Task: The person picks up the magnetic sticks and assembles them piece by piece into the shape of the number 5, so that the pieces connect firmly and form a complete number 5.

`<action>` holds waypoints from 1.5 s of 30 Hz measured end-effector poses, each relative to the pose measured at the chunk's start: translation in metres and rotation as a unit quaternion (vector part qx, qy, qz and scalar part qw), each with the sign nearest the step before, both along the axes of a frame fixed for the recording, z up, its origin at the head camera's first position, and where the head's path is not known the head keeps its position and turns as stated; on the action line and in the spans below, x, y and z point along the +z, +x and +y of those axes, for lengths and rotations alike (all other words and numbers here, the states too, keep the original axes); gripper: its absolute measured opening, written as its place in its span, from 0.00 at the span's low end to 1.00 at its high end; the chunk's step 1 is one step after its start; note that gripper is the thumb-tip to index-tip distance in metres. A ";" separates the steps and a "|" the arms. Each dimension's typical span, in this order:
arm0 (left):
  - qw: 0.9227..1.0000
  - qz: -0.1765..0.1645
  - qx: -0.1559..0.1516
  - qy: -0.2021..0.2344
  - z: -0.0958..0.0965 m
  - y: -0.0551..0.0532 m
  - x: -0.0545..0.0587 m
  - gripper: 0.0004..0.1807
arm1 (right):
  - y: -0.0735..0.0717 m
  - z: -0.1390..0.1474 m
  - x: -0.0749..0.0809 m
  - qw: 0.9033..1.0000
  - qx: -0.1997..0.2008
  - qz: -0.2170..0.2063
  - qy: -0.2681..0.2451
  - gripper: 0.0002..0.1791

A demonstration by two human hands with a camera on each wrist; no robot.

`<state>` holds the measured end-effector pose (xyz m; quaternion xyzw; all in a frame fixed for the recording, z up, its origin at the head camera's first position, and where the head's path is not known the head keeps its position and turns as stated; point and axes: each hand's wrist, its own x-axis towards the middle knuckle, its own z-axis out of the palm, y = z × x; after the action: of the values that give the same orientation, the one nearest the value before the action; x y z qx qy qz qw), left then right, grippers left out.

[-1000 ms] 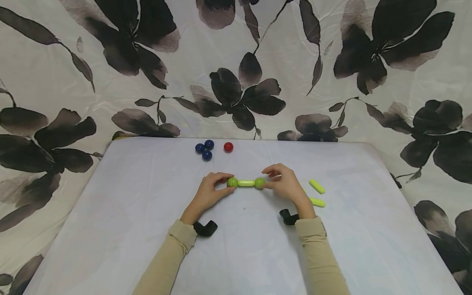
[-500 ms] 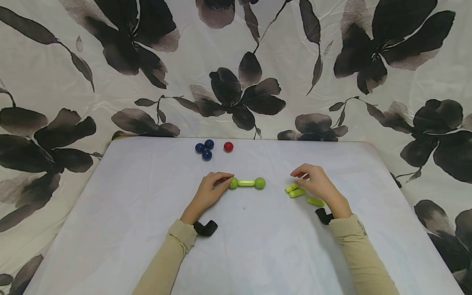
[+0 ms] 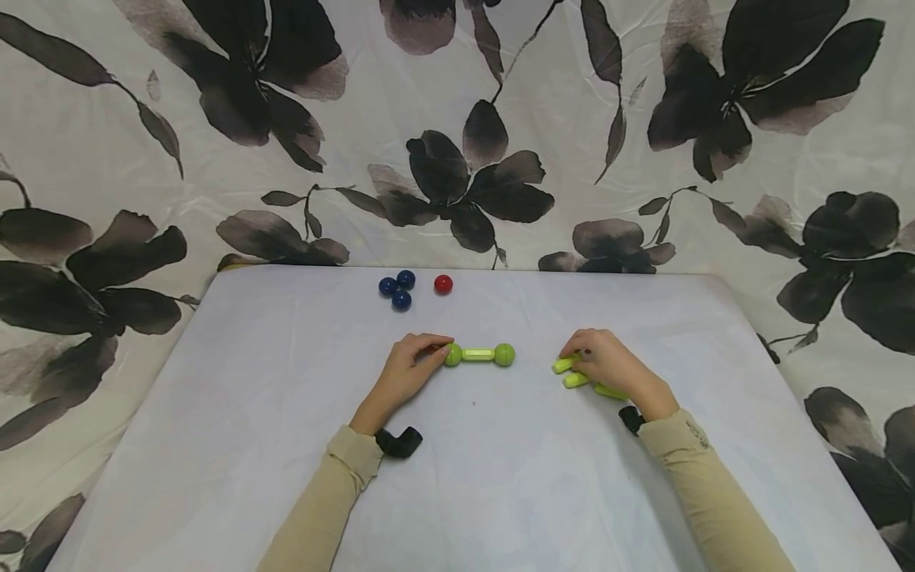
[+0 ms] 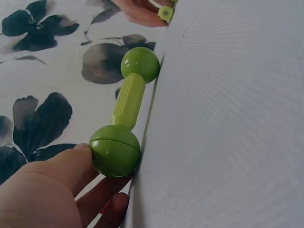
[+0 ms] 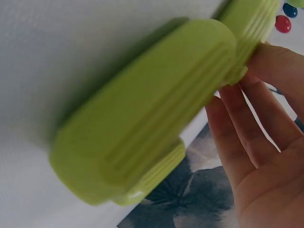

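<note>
On the white tabletop lies a dumbbell-shaped piece made of a ribbed yellow-green rod [image 3: 477, 355] with a green ball [image 4: 140, 64] on each end. My left hand [image 3: 409, 369] pinches the near-left ball [image 4: 115, 154] between thumb and fingers. To the right, my right hand [image 3: 608, 361] grips a loose yellow-green rod [image 5: 251, 28], thumb on one side and fingertips on the other. Two more loose rods lie by that hand: a large-looking one [image 5: 147, 109] close to the right wrist camera, and another [image 5: 156, 175] partly hidden behind it.
Three dark blue balls [image 3: 401, 300] sit grouped near the table's far edge, with one red ball [image 3: 443, 284] to their right. A white cloth with dark flowers [image 3: 472, 191] hangs behind the table. Black wrist mounts [image 3: 399, 443] stick out from both sleeves.
My right hand has let go of the right-hand ball, moved right to the loose rods and lowered onto one. My left hand has stayed at its ball.
</note>
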<state>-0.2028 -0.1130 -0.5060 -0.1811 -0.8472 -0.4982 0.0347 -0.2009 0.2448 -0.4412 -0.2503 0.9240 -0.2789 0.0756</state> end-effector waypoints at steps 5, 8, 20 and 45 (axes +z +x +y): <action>1.000 -0.003 0.000 -0.001 0.000 -0.001 -0.002 0.13 | -0.001 0.001 -0.003 1.000 -0.008 0.002 -0.002 0.11; 1.000 -0.003 0.000 -0.002 0.000 -0.001 -0.002 0.13 | -0.001 0.000 -0.001 1.000 -0.016 0.006 -0.002 0.11; 1.000 -0.013 0.000 -0.019 0.002 0.001 0.002 0.18 | -0.001 -0.014 0.017 0.997 -0.021 0.064 -0.046 0.12; 1.000 -0.012 -0.014 -0.017 0.001 0.005 0.008 0.18 | 0.025 -0.097 0.052 0.962 -0.111 0.076 -0.236 0.18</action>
<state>-0.1977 -0.1116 -0.4985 -0.1880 -0.8530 -0.4866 0.0145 -0.1764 0.1481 -0.3894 -0.1772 0.8571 -0.4758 -0.0871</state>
